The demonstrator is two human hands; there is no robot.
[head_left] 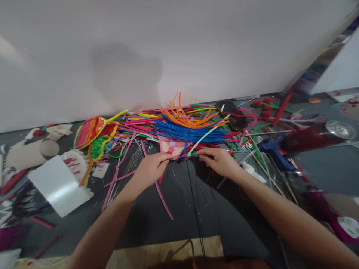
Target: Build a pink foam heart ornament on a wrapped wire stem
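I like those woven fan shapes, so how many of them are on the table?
2. The striped woven piece lies at the left; the pink woven piece is between the left hand and right hand. More may hide under the pipe cleaners.

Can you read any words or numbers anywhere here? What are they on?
No text can be read anywhere.
White scalloped piece: red marks, too blurred to tell if they are letters.
Blue glue gun: no label shows.
Pipe cleaners: no writing.

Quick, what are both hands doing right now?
Left hand: closed, pinching the pink woven piece.
Right hand: closed, pinching at the pipe cleaner bundle.
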